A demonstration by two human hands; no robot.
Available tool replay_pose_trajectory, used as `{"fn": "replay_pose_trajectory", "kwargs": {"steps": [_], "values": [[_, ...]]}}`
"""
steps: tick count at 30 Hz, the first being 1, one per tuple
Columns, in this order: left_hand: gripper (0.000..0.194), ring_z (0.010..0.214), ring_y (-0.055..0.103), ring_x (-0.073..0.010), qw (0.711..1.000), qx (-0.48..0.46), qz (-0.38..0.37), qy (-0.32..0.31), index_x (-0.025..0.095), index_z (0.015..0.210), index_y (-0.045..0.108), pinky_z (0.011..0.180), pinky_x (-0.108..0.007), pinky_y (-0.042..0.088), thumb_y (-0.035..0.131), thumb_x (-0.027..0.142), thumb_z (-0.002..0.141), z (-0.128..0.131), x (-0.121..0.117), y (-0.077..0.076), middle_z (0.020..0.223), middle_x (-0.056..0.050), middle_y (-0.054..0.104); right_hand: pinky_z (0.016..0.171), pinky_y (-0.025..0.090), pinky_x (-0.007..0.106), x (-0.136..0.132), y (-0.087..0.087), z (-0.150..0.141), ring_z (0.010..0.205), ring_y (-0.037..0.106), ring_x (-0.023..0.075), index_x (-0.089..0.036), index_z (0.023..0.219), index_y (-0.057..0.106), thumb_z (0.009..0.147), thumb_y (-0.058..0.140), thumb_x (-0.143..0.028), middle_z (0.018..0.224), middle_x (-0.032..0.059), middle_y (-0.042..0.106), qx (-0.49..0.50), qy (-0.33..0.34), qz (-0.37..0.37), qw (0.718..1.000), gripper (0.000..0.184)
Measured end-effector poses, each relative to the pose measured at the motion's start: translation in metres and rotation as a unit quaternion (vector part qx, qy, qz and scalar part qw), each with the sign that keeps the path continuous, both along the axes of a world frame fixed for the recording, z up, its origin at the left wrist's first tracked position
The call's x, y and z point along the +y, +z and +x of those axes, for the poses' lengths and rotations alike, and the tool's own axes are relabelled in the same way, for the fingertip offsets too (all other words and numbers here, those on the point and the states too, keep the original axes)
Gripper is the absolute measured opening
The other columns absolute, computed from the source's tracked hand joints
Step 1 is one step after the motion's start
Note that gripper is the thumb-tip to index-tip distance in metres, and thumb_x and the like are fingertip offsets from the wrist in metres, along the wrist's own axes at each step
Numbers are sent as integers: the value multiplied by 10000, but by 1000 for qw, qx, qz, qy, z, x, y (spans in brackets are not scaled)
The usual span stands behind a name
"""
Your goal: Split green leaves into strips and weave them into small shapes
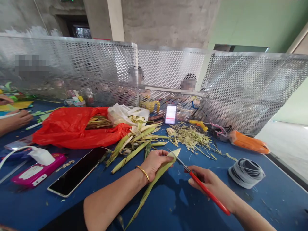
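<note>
A long pale green corn husk (158,173) is pinched in my left hand (152,163), its cut-looking tip pointing up and its thin tail trailing toward the table's front edge. My right hand (211,184) grips red-handled scissors (216,200), whose metal blades reach across the husk's upper end close to my left fingertips. Whether the blades have closed on the husk I cannot tell. Just beyond my left hand lies a heap of husks (134,150). Behind the blades is a pile of fine husk trimmings (192,138).
A red plastic bag (64,128) holds more husks. Phone (77,173) and magenta power strip (38,171) lie left; a spool of clear line (246,173) and orange packet (250,142) sit right. A perforated metal screen (96,70) backs the table. A co-worker's hand (20,118) is at far left.
</note>
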State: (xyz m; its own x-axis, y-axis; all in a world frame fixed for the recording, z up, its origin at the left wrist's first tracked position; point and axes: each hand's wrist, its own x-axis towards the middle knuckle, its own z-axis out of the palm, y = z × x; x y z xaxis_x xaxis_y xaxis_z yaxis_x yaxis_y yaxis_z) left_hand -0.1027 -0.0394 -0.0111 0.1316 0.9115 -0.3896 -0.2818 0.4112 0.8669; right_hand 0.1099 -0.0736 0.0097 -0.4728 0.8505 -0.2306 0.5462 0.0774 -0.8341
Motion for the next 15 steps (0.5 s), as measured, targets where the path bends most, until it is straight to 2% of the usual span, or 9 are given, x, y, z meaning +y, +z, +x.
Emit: {"fn": "replay_pose_trajectory", "kwargs": {"steps": [5,10,13,15], "values": [[287,485,589,-112,1000,-16,-5,2,151,683,597,499,-212,438,838,179,529,-1,1,-1,578,5,640,535,319,219,1,-1,-1,601,393,116,-180,868,638,773,618,-562,671,-29,511,-9,0,33,999,394],[284,483,591,-114,1000,-19,-11,-7,141,696,601,491,-207,431,835,161,538,-2,2,-3,567,1,638,534,304,222,5,-6,0,577,379,109,-175,781,619,774,628,-539,606,-49,461,-28,8,43,999,364],[239,504,600,-116,999,-32,-18,-6,135,707,616,470,-199,415,818,170,584,-7,4,3,612,-19,661,522,317,221,10,-7,5,579,393,110,-177,839,610,766,631,-546,624,-44,466,-26,-31,53,998,377],[161,521,602,-107,999,-46,-13,7,126,731,639,456,-192,408,768,200,671,-14,6,11,687,-44,687,488,317,211,12,-5,8,557,391,100,-176,894,589,750,642,-554,636,-43,468,-11,-65,44,997,408]]}}
